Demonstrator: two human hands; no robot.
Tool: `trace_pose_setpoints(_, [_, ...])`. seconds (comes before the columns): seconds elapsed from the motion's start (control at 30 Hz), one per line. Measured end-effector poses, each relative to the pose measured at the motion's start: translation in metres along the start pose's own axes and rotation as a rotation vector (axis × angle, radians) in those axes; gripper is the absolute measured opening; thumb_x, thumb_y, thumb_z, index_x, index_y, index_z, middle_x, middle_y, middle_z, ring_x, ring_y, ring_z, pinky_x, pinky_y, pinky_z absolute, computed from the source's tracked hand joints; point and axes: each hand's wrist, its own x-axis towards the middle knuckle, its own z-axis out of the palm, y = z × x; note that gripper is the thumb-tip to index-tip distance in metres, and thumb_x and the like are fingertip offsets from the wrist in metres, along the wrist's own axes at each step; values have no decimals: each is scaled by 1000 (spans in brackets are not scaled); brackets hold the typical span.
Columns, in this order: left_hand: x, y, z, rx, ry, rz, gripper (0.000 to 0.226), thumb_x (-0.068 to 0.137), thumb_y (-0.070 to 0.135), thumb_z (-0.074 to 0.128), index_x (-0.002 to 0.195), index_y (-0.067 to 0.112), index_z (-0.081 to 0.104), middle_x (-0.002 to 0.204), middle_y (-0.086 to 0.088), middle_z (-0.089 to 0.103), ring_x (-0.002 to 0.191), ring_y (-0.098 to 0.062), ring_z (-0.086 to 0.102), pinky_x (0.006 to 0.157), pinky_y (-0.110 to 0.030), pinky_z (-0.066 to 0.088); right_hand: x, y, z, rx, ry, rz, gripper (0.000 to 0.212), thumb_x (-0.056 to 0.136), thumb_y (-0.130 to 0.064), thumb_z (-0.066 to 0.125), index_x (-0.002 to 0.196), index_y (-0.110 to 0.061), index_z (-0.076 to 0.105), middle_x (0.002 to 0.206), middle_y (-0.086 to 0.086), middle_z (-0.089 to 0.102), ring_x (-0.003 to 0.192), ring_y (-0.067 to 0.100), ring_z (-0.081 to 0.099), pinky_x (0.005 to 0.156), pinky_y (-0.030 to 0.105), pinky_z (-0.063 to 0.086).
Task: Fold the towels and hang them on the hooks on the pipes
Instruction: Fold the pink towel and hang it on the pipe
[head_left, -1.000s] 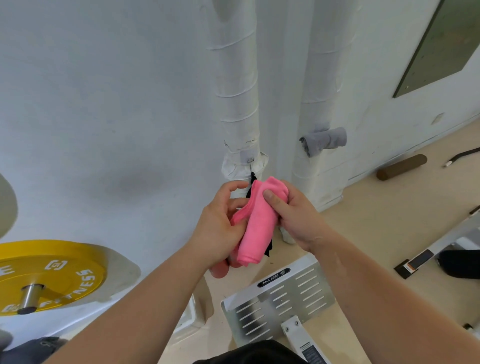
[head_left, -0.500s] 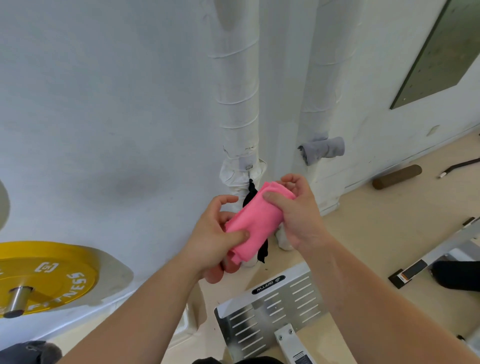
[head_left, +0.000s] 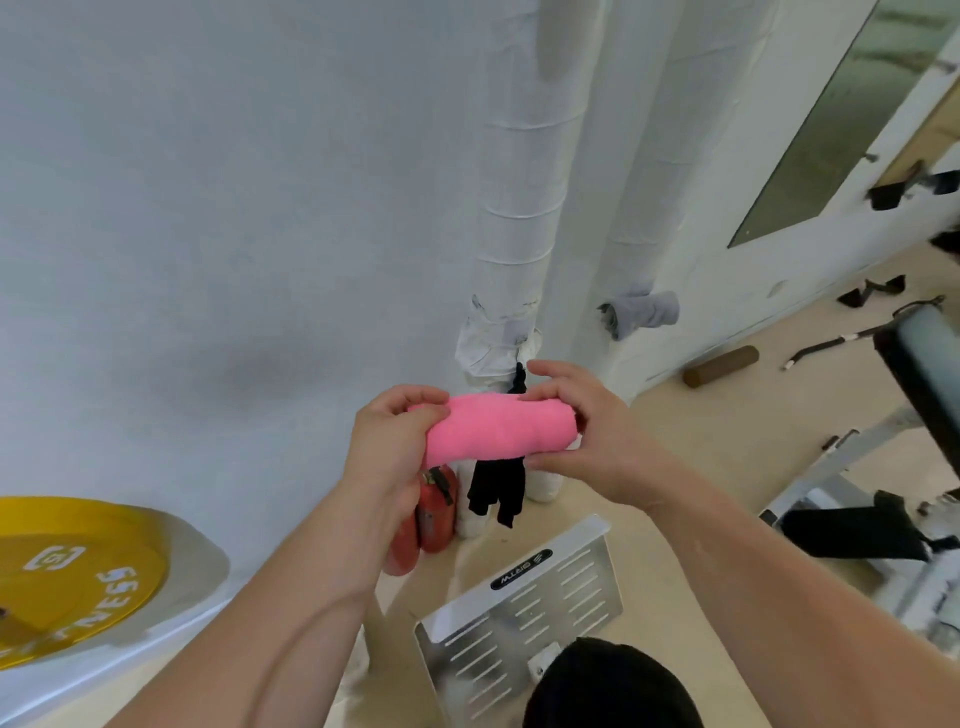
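Head view, rolled pink towel (head_left: 501, 426), left hand (head_left: 387, 452) and right hand (head_left: 587, 431) grips pinching its ends

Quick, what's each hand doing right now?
The left hand grips the left end of the rolled pink towel.
The right hand holds the towel's right end, fingers curled round it.

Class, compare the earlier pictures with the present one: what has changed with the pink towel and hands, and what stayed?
The pink towel has turned from nearly upright to level, its top end swung rightward. The left hand and right hand keep gripping it, now at its left and right ends. The grey towel still hangs on the right pipe, the black cloth on the left pipe.
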Motion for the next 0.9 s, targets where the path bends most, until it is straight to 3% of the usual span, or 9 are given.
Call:
trace_pose_setpoints(0.1, [-2,13,-5,-111,-93,-131,11,89,0,65,87,5,75,92,-14,74,79,-25,66,53,-31,53,6,-9,4,19,147,28,45,69,-19,91,106,-34,69,125,-16,63,114,2,60,96,26,49])
trace_pose_setpoints(0.17, [-4,20,-10,-194,-216,-167,12,90,16,72,92,4,74,85,-10,75,76,-21,69,63,-33,58,10,-15,2,72,180,130,37,75,-23,87,108,-29,71,108,-12,72,101,7,66,86,28,52])
trace_pose_setpoints(0.27, [-4,24,-15,-16,-364,-32,29,80,13,81,105,5,69,80,-10,72,65,-17,64,60,-27,54,15,-23,-1,244,199,224,23,82,-20,82,99,-31,72,96,-8,77,91,9,72,86,30,56])
trace_pose_setpoints(0.4, [-2,33,-15,177,-261,191,17,82,6,81,96,13,74,70,4,71,55,-7,61,49,-19,45,23,-34,-6,367,203,238,16,86,-19,79,99,-27,73,99,-5,79,96,11,73,89,28,55])
trace_pose_setpoints(0.5, [5,40,-16,114,-227,237,16,82,12,82,94,19,74,85,4,78,74,-7,72,62,-15,54,31,-39,-6,470,203,220,21,88,-18,76,108,-20,72,104,-1,78,100,14,72,85,22,54])
trace_pose_setpoints(0.63, [14,39,-13,210,-91,379,38,87,24,79,117,37,58,105,-3,69,93,-22,69,81,-40,60,48,-37,-2,407,311,136,46,90,-17,75,127,-34,53,83,4,65,78,14,64,72,23,54])
trace_pose_setpoints(0.73, [16,41,-3,274,-100,560,45,96,23,67,125,51,48,114,8,62,103,-16,64,91,-41,56,64,-31,-9,387,253,7,43,97,-11,64,119,-45,49,69,-4,53,67,14,51,65,28,45])
trace_pose_setpoints(0.8, [21,42,11,300,-98,669,37,99,14,60,119,45,56,114,20,61,107,-7,61,99,-40,52,76,-23,-21,402,224,-79,35,99,-3,56,109,-36,56,79,-11,56,73,9,51,69,22,42])
trace_pose_setpoints(0.9, [34,40,52,303,-76,715,32,100,11,55,105,40,67,114,15,63,108,-7,61,101,-48,51,89,-2,-54,336,233,-156,31,97,5,52,96,-23,64,91,-25,63,90,-4,56,85,12,41])
